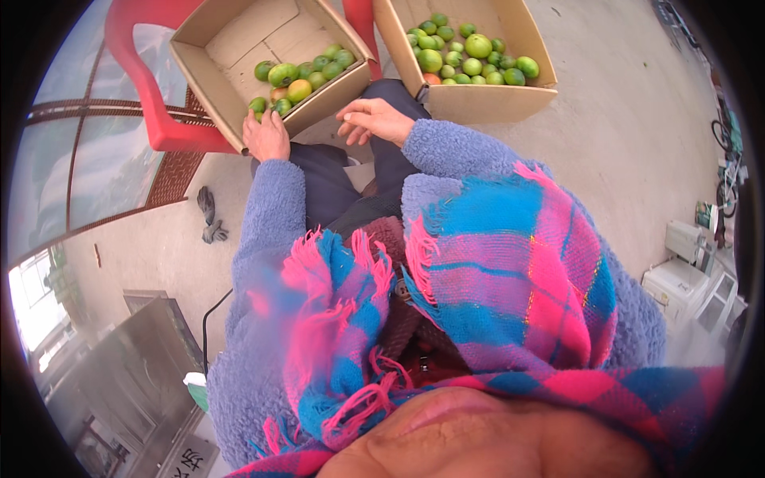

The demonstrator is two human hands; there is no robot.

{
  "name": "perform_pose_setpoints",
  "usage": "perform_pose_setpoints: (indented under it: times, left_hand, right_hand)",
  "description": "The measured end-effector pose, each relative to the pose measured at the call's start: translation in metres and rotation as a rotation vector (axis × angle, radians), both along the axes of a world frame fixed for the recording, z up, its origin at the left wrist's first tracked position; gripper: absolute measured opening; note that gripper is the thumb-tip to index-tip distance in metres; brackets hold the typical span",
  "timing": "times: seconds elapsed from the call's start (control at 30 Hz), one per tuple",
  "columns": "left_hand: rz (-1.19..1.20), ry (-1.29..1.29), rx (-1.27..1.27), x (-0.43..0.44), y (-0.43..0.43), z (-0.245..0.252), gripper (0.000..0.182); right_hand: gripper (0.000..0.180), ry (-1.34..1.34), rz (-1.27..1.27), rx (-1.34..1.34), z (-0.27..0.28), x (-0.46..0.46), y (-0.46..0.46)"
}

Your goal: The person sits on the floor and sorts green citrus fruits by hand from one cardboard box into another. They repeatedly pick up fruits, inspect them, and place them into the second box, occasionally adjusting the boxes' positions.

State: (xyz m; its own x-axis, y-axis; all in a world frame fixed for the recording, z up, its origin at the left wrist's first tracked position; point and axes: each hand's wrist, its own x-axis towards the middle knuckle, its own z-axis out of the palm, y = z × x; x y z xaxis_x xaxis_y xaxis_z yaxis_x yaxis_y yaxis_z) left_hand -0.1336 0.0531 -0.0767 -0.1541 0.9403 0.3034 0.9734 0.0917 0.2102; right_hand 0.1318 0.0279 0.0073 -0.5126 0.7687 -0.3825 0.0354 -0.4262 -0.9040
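Note:
My left hand [267, 136] reaches over the near corner of the left cardboard box [230, 98], its fingertips at a small green tomato [258, 106]. Whether they grip it is hidden. Green tomatoes [282, 75] lie along that box's near right side, with a yellow-orange tomato [299, 91] among them. Above my lap, just outside the same box, is my right hand [376, 121]; its fingers are loosely bent and partly apart, with nothing seen in them. The right cardboard box [490, 103] holds many green tomatoes [478, 46] of mixed sizes and an orange one [431, 79].
A red plastic chair [152, 113] supports the left box. Dark gloves [209, 215] lie on the concrete floor [603, 161] to the left, near a glazed panel [107, 173]. White containers [675, 287] and a bicycle [726, 161] stand at the far right.

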Motion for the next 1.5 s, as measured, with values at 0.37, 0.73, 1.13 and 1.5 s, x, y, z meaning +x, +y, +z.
perform_pose_setpoints:
  times: [0.37, 0.73, 1.13, 1.5]
  left_hand:
    - [-0.041, -0.044, 0.163, 0.021, -0.028, 0.000, 0.046]
    - [-0.263, -0.246, 0.276, 0.066, -0.046, 0.038, 0.052]
    - [-0.538, -0.772, 0.112, 0.113, -0.060, 0.083, 0.065]
    - [-0.128, -0.426, 0.380, 0.031, 0.005, 0.053, 0.055]
  right_hand:
    - [0.048, -1.312, -0.184, 0.614, -0.010, 0.128, 0.095]
    - [0.074, -1.307, -0.076, 0.406, -0.049, 0.135, 0.115]
    - [0.056, -0.357, -0.209, 0.342, 0.016, 0.024, 0.033]
    - [0.027, -0.226, -0.005, 0.197, 0.005, -0.003, -0.001]
